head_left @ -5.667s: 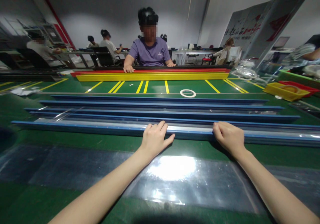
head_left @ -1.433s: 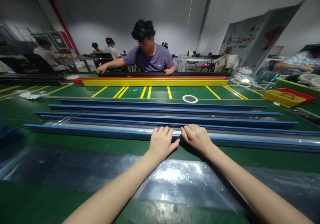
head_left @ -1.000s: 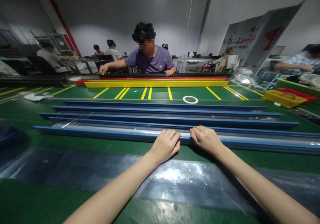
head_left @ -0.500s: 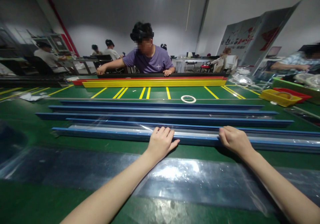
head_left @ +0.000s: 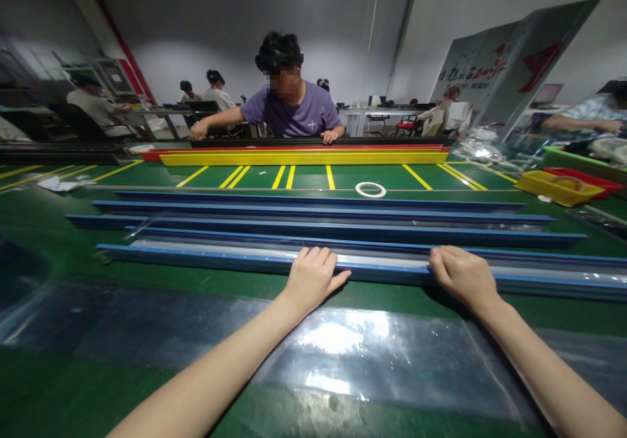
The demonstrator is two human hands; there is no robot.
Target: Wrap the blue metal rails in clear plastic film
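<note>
Head view: the nearest blue channel (head_left: pixel 382 275) is gripped by the left hand (head_left: pixel 314 275) and the right hand (head_left: pixel 463 273), and could be twisted if they are pressed down unevenly.

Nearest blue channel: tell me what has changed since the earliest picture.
The nearest blue channel has slid right beneath the left hand; the right hand is at its near rim, as before. The co-worker's reaching hand has moved leftward. The white ring and yellow channel stayed put.
</note>
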